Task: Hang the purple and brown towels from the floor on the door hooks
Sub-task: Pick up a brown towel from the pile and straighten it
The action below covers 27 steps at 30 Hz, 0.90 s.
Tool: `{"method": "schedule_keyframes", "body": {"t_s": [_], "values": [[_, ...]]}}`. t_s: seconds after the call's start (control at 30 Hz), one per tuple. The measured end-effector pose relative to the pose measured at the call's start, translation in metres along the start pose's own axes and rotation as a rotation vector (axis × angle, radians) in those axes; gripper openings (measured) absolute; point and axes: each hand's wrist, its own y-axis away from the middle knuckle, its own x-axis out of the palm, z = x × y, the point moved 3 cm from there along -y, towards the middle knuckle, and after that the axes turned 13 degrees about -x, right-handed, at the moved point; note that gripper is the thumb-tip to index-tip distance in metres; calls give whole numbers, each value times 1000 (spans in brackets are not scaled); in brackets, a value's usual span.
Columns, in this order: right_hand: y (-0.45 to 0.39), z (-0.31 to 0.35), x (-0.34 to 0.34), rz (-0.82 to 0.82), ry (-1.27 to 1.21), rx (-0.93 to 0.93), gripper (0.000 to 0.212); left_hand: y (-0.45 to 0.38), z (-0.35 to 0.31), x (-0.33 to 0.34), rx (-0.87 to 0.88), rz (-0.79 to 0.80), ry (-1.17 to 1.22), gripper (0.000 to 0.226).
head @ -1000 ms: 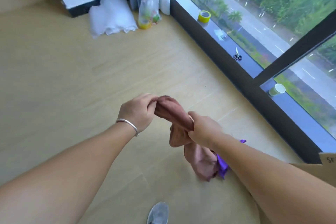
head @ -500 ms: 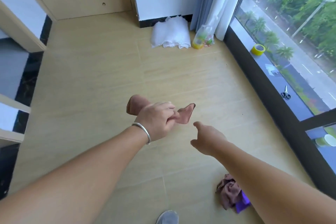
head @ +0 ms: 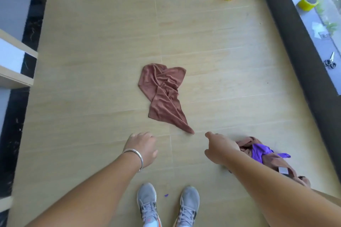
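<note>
Brown towel [head: 163, 96]: dropped from left hand [head: 143, 146] since earlier, lay crumpled on floor [head: 92, 61]. Both hands, right hand [head: 220, 148] included, loosely open, empty. Hanging unstarted.

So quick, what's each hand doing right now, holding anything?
Left hand: open and empty, fingers loosely curled above the floor.
Right hand: open and empty, reaching out close to the brown towel, not touching it.

Bright daylight from window [head: 321, 5] at right — soft shadows, wide-angle edge warp, slight blur.
</note>
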Motion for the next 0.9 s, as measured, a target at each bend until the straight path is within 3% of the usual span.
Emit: {"method": "schedule_keyframes", "body": {"t_s": [0.3,0.43,0.6,0.77,0.9], "values": [[-83,10,100,-34,72,-68,51,-64,43,116,-50,-27,21,37],[-136,-5,136,-68,96,-54,60,-123,41,158,-32,-82,37,49],[-215,-33,173,-140,177,-95,54,-220,35,205,25,-140,0,50],[-296,-55,207,-145,432,-246,68,-317,22,241,149,-232,-97,58],[-341,-68,230,-119,558,-279,82,-369,16,271,147,-205,-164,76]]}}
